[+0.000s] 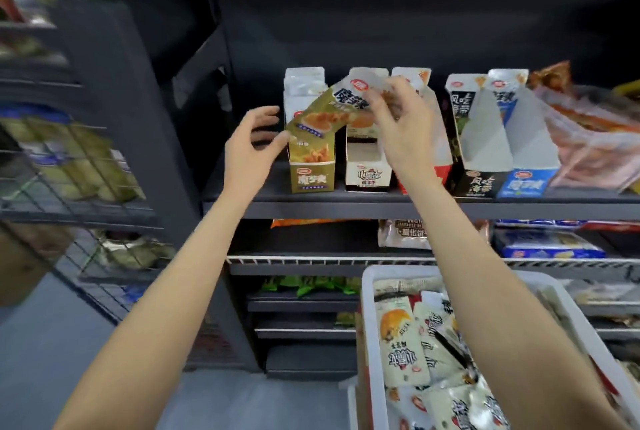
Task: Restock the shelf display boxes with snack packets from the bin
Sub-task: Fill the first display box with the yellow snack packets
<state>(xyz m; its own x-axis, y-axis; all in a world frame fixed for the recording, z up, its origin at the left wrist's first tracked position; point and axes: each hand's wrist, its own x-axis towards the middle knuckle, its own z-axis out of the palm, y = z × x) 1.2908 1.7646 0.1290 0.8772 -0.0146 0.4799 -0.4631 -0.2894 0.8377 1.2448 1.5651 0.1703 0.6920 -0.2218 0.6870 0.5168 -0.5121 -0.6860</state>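
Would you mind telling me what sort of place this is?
Most likely a small shop aisle: dark shelf with branded display boxes, a white bin of snack packets, wire racks alongside.

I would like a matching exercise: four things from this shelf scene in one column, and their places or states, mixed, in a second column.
1. gold snack packet
2. white plastic bin
3. gold cardboard display box
4. blue cardboard display box

a. full of pale packets, lower right
b. held tilted by the right hand
c. leftmost in the row
d. right of the black box

Pairs: 1-b, 2-a, 3-c, 4-d
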